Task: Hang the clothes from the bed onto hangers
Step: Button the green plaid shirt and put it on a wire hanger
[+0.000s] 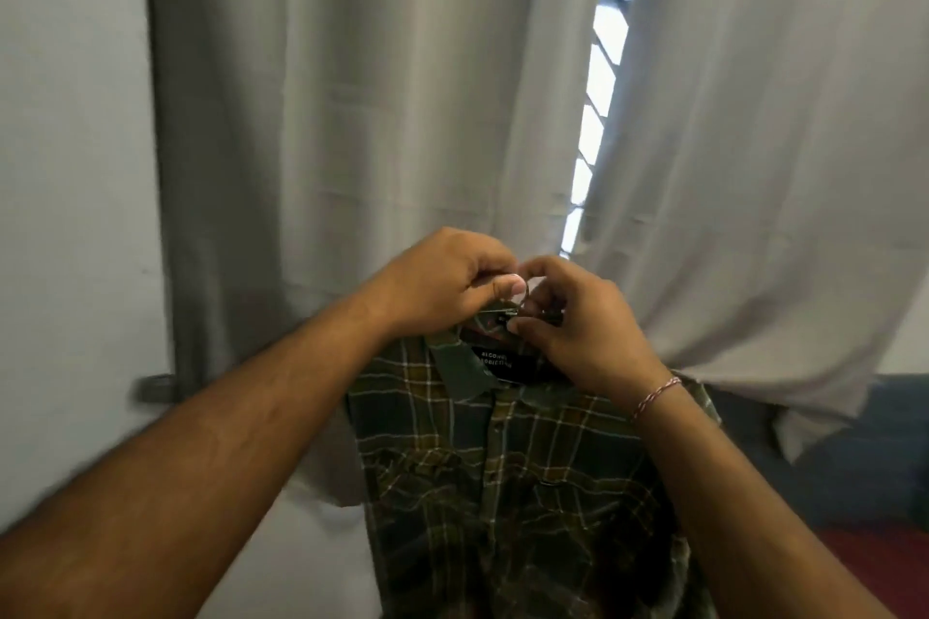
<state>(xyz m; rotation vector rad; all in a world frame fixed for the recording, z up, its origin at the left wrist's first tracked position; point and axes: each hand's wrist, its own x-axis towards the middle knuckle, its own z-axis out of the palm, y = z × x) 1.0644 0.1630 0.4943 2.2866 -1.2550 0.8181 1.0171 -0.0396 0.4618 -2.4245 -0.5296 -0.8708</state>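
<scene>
My left hand (pixel 442 282) and right hand (pixel 578 322) meet at the collar of a green plaid shirt (pixel 507 483), fingers (pixel 510 288) pinching a thin metal hanger hook (pixel 523 299) above its black neck label (pixel 495 359). The shirt hangs front-out before grey curtains (pixel 377 91), parted on a bright window gap (pixel 593 116). A red thread bracelet (pixel 656 397) circles my right wrist.

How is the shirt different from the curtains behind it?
The shirt is dark green plaid with crossing lines; the curtains are plain pale grey. The shirt has a collar and buttons and is held at its neck by the left hand and right hand; nobody touches the curtains. Both are cloth hanging downward.
</scene>
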